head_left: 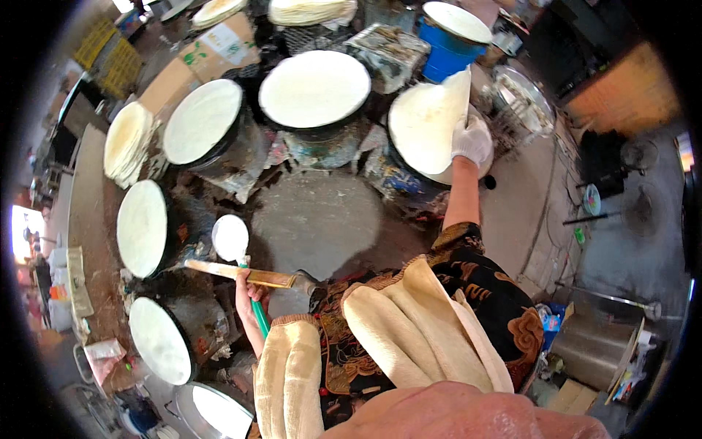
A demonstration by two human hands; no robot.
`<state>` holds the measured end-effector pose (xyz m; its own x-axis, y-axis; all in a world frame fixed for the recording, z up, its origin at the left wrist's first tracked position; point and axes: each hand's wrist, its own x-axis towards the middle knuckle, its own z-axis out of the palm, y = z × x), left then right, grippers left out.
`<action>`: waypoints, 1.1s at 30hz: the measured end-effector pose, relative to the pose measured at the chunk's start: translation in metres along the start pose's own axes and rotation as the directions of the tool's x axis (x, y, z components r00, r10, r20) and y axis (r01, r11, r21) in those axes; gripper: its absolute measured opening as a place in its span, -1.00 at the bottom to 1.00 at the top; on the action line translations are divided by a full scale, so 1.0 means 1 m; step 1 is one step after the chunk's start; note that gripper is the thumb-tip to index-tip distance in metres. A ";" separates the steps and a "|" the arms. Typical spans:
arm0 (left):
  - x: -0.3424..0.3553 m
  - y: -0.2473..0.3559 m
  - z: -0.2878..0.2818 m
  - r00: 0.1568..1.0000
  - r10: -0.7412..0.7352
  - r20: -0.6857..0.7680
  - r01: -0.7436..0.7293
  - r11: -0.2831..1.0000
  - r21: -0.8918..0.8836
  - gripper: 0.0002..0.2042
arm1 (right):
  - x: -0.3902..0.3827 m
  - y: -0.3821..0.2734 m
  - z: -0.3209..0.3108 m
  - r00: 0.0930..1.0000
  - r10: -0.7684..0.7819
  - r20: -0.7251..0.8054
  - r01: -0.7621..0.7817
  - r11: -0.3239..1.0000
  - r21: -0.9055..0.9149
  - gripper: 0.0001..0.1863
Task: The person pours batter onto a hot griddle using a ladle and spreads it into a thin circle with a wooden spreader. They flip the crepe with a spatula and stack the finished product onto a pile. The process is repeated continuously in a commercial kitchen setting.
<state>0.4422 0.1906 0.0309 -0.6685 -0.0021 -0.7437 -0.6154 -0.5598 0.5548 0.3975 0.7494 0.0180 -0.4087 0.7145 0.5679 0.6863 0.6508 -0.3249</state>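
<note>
My right hand (474,140), in a white glove, pinches the edge of a thin round pancake (423,126) on a griddle at the upper right. One flap of that pancake stands raised above the rest. Down at the left, the bare fingers of my left hand (252,290) are wrapped round the green handle of a ladle (231,238), whose round bowl looks white. A flat wooden spreader (276,279) lies across the same hand and seems held together with the ladle. Between my two arms is the grey floor (322,219).
Several round griddles with pale pancakes curve around me, including one straight ahead (314,89) and one at left (142,228). A stack of pancakes (128,145) sits at the far left. Beyond stand a cardboard box (219,50) and a blue bucket (444,60).
</note>
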 end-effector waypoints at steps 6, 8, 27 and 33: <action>0.007 0.065 -0.047 0.991 0.110 0.082 -0.111 0.994 0.002 -0.82 | -0.001 -0.130 -0.051 0.962 -0.271 0.033 0.272 0.943 -0.191 -0.79; 0.006 0.087 -0.064 0.986 0.155 0.057 -0.156 0.988 0.017 -0.84 | -0.005 -0.174 -0.070 0.929 -0.363 0.072 0.370 0.909 -0.193 -0.78; 0.026 0.229 -0.188 0.949 0.286 -0.131 -0.307 0.933 -0.188 -0.84 | -0.062 -0.521 -0.138 0.184 -0.864 0.468 0.433 0.498 0.751 -0.53; 0.030 0.274 -0.191 0.908 0.323 -0.268 -0.385 0.895 -0.227 -0.84 | -0.078 -0.718 -0.027 -0.043 -0.943 0.330 0.364 0.292 0.884 -0.52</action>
<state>0.3336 -0.1209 0.0895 -0.6938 -0.4047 -0.5957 -0.1984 -0.6878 0.6983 -0.0474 0.2192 0.2273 -0.8279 -0.5600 0.0325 -0.4802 0.6777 -0.5569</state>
